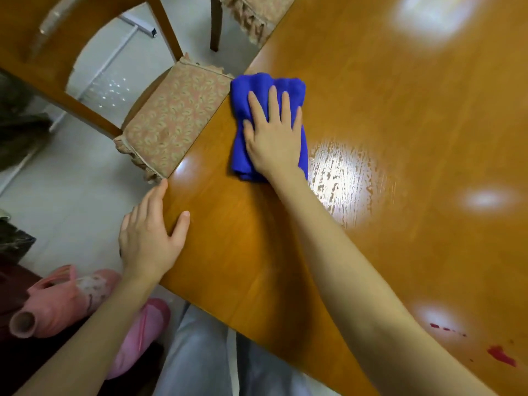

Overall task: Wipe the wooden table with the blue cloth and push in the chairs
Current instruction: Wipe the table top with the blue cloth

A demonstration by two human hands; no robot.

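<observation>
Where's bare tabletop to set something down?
Free: the table right of the cloth and right hand; also the strip between left hand and right forearm. Crowded: the edge by the cloth, where the chair seat meets it. Red smears at near right.

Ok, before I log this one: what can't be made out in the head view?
1. Blue cloth: its middle is hidden under the right hand.
2. Near chair: the seat front is hidden beneath the wooden table, so how far it is tucked in is unclear.
3. Far chair: cut off by the top edge.
4. Red marks: blurred; stain or sticker, cannot tell.
5. The table's far side: cut off by the right edge.
</observation>
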